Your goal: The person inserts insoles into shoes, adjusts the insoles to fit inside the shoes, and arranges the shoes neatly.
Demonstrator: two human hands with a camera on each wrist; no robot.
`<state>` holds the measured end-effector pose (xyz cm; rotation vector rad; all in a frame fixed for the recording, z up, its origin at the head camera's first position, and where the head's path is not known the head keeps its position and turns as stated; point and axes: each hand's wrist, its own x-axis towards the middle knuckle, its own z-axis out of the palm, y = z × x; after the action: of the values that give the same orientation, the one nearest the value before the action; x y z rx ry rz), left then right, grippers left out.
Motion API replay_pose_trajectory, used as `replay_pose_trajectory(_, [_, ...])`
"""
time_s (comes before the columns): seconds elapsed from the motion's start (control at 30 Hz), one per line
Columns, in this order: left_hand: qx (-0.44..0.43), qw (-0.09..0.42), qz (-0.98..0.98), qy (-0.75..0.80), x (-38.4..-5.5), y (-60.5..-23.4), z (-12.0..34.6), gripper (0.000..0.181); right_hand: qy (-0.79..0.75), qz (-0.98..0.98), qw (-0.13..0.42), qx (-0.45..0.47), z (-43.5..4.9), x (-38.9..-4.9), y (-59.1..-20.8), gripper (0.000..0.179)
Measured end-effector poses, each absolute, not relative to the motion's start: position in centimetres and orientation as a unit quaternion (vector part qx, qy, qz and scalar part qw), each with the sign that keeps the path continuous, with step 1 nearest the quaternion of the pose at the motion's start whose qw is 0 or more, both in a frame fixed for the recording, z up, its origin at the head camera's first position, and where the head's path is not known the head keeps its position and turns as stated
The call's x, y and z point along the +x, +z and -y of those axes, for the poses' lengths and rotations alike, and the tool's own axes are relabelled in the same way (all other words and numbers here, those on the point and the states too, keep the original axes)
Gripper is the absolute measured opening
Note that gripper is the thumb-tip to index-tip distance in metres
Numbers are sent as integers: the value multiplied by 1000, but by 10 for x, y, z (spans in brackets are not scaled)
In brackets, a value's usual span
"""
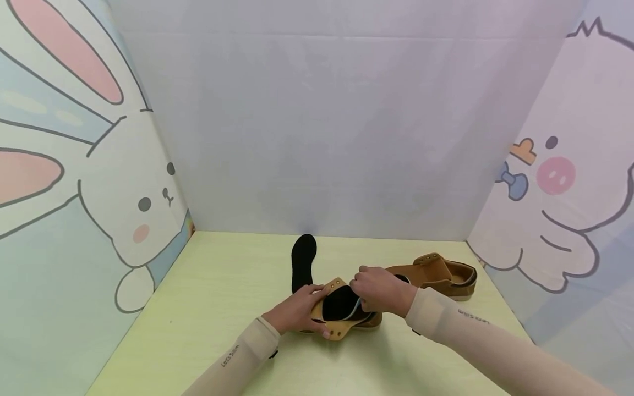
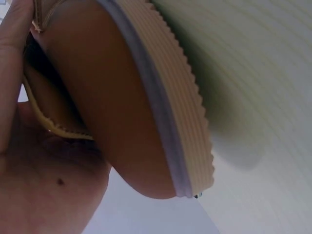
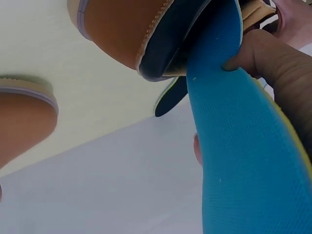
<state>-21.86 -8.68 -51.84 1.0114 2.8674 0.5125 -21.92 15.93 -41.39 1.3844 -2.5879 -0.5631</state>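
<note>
A tan-brown shoe [image 2: 107, 97] with a ribbed pale sole is tilted over the table, its eyelet flaps [image 1: 338, 334] spread apart. My left hand [image 1: 295, 312] grips it by the opened upper, thumb on the near flap and fingers at the far one. At the shoe's opening my right hand [image 1: 382, 290] pinches an insole [image 3: 234, 117], blue on the face seen in the right wrist view and yellow along one edge. One end of the insole is inside the shoe; the other sticks out along the right wrist. The insole's inner end is hidden.
A second black insole [image 1: 302, 261] lies on the pale yellow table [image 1: 218, 286] behind the left hand. To the right rests another brown shoe [image 1: 446, 278], flaps open. Cartoon-printed side panels [image 1: 143, 220] and a plain back wall [image 1: 317, 137] enclose the table.
</note>
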Motion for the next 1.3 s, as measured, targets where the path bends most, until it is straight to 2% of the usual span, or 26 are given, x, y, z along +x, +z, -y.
replay_pose_trajectory(0.33, [320,43,-933,156,-221,-521,86,109,-286,841,61,455,-138,-214,-396,17])
replay_pose_trajectory(0.63, [320,39,-934,155,-219,-518,85,108,-232,860,38,453,-143,-221,-405,20])
replay_pose_trajectory(0.83, [325,25,-933,153,-219,-518,86,108,-166,878,21,449,-150,-226,-415,16])
replay_pose_trajectory(1.03, [329,19,-932,147,-218,-516,86,108,-175,880,26,441,-158,-225,-421,14])
replay_pose_trajectory(1.3, [327,21,-934,140,-218,-516,85,107,-264,866,53,421,-162,-218,-426,33])
